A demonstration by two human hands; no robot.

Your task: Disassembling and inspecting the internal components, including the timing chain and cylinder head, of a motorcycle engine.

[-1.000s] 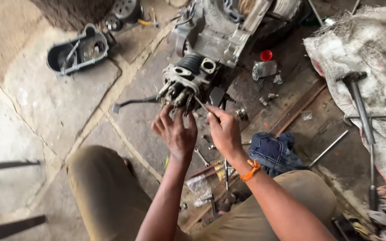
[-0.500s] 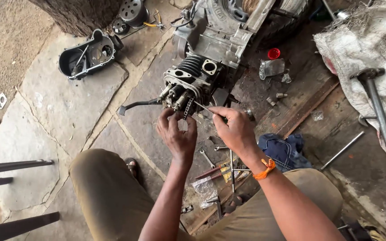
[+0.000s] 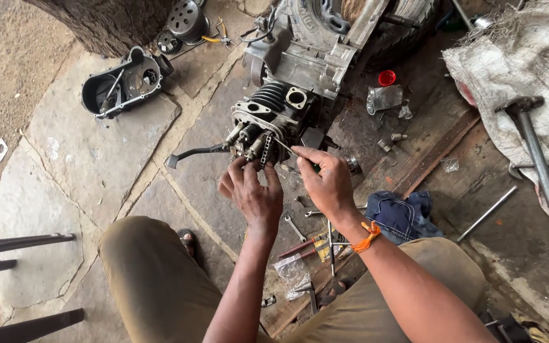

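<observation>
Two hands work at one small finned engine [image 3: 273, 117] lying on the stone floor [image 3: 65, 165], just ahead of the person's knees. Left hand [image 3: 252, 194] has its fingers curled against the engine's near end, at the chain; whether its grip is closed on anything I cannot tell. Right hand [image 3: 326, 181] pinches one thin screwdriver [image 3: 285, 147], tip at the same spot. Best done, I judge, by steadying the engine and easing the tip gently. Counted: one black cover [image 3: 122, 82], one hammer [image 3: 532, 136], one blue cloth [image 3: 401, 215].

Tool tip [image 3: 279, 143] — hidden behind engine [image 3: 268, 117]
</observation>
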